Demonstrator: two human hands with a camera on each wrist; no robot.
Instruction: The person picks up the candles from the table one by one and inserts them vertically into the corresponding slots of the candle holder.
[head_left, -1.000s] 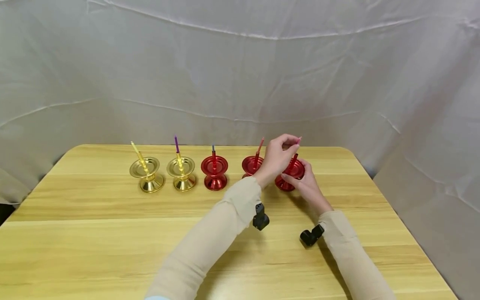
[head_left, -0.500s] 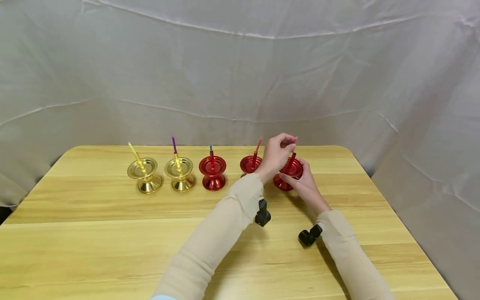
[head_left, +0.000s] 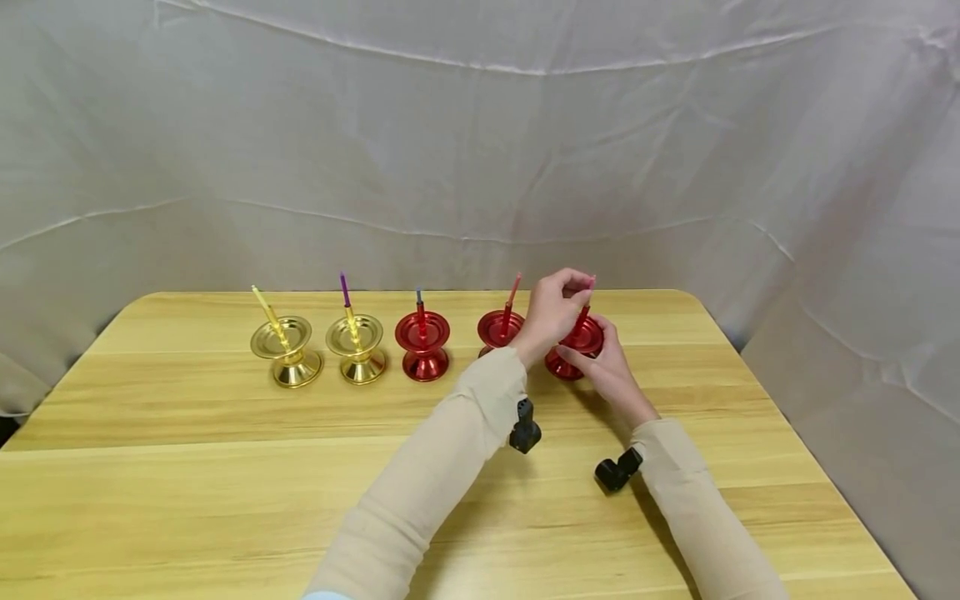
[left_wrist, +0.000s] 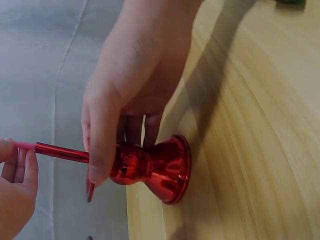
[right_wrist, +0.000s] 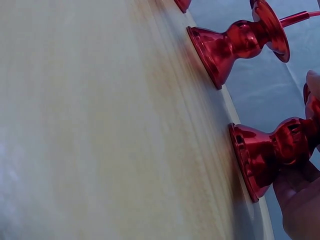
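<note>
At the right end of a row of candle holders, my left hand (head_left: 551, 312) pinches a thin pink candle (head_left: 592, 282) between thumb and fingertips. In the left wrist view, the end of the pink candle (left_wrist: 25, 145) meets the mouth of a slim red tube (left_wrist: 62, 152) on the red candle holder (left_wrist: 170, 170). My right hand (head_left: 611, 367) grips that holder just under its dish, thumb on the near side. In the right wrist view, the fingers of the right hand (right_wrist: 300, 205) curl round the red holder (right_wrist: 255, 155), whose base stands on the table.
To the left stand two more red holders, one with a red candle (head_left: 514, 287) and one with a blue candle (head_left: 420, 296). Farther left, two gold holders (head_left: 362, 367) carry a purple candle (head_left: 344, 287) and a pale yellow candle (head_left: 261, 298). A grey cloth (head_left: 450, 150) hangs behind the wooden table (head_left: 225, 500).
The head view has shifted slightly, so the row appears a little farther left. My left hand has stayed over the holder with the pink candle; my right hand keeps its grip.
</note>
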